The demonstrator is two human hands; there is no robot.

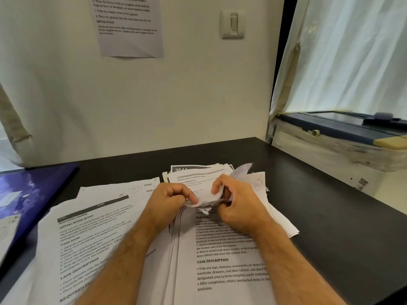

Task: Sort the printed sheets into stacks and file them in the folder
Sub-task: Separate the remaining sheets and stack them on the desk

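Matte black desk pushed into a corner, off-white wall behind it with a printed notice taped up at 12 o'clock, bottom corner curling, and a plastic light switch just right of it. At 2 o'clock there's a window covered in thin white sheeting, pretty crinkly looking.

Printed sheets cover most of the desk. One pile fans out toward 8 o'clock, a thick stack sits dead center with its edges showing in layers, and a messier heap lies at 12 o'clock behind the hands. Paper is plain white with black text, some pen scribbles circled in the corners.

Left hand and right hand are both pinching a crumpled top corner of the center stack, fingers curled tight.

Glossy blue folder lies at 9 o'clock, flat on the desk's edge.
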